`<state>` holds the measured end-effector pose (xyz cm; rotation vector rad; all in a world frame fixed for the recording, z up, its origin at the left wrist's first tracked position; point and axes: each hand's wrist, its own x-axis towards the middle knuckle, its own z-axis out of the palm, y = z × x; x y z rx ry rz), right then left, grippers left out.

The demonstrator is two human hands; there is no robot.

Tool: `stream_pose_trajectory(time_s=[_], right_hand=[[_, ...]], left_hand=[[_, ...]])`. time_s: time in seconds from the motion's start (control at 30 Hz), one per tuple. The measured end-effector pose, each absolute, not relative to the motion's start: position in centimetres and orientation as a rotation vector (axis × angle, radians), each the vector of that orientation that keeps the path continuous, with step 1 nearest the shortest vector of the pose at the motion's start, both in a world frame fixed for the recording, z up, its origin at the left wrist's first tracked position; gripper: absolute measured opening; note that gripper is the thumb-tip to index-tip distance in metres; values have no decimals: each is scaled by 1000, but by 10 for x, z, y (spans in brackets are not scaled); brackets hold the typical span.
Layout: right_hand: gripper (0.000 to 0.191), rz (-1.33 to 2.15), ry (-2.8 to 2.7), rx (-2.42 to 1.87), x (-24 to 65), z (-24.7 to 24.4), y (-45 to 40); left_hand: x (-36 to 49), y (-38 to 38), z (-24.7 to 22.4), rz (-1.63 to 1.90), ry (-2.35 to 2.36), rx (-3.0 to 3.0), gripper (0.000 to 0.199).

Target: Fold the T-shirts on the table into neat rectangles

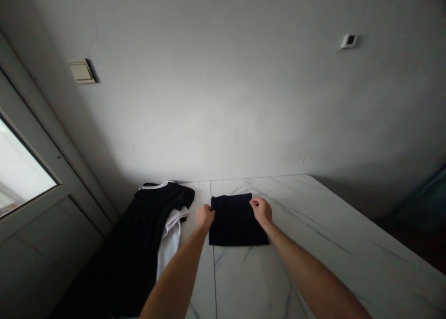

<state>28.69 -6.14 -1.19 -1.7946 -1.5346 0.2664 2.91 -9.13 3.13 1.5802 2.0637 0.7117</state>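
A dark piece of cloth (237, 221), folded into a flat, roughly rectangular shape, lies on the white marble-patterned table (251, 277). What kind of garment it is, I cannot tell. My left hand (205, 216) pinches its left edge near the far corner. At the far right corner, my right hand (262, 210) is closed with thumb and fingertips on the cloth's edge. Both forearms reach in from the bottom of the view.
Black clothing (135, 235) with white parts (172, 235) lies heaped along the table's left side. A pale wall (223, 100) rises behind the table, with a switch plate (82, 71) and a small white device (349, 41) on it. A framed door (45, 170) stands at left.
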Motion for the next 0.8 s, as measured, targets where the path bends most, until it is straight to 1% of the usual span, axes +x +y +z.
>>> stream_pose_trajectory(time_s=[0.07, 0.13, 0.2, 0.27, 0.37, 0.43, 0.47, 0.5, 0.57, 0.63, 0.7, 0.8], right_hand=[[25, 316, -1460, -1626, 287, -4, -65], [34, 418, -1350, -1426, 284, 6, -72], [42, 543, -1244, -1275, 283, 17, -87], [48, 717, -1166, -1185, 288, 27, -114], [51, 1156, -1194, -1078, 314, 38, -176], [55, 1544, -1369, -960, 339, 43, -217], [57, 1703, -1475, -886, 351, 45, -232], [57, 1781, -1550, -845, 360, 45, -241], [53, 1744, -1625, -880, 366, 45, -238], [48, 1544, -1616, -1047, 359, 41, -209], [43, 1302, -1629, -1266, 340, 37, -165], [33, 789, -1747, -1667, 309, 30, -100]], left_hand=[[31, -92, 36, 778, 2060, 1601, 19], [31, -98, 45, 860, 2026, 1638, 23], [29, -112, 54, 930, 1943, 1679, 25], [20, -136, 61, 974, 1827, 1715, 23], [-9, -192, 67, 923, 1478, 1695, 16], [-35, -230, 67, 734, 1058, 1540, 20], [-46, -243, 68, 646, 922, 1465, 23], [-56, -251, 67, 604, 848, 1405, 26], [-63, -247, 67, 660, 917, 1399, 28], [-54, -220, 64, 732, 1193, 1530, 31], [-32, -178, 60, 658, 1519, 1691, 32], [7, -118, 50, 515, 1808, 1768, 32]])
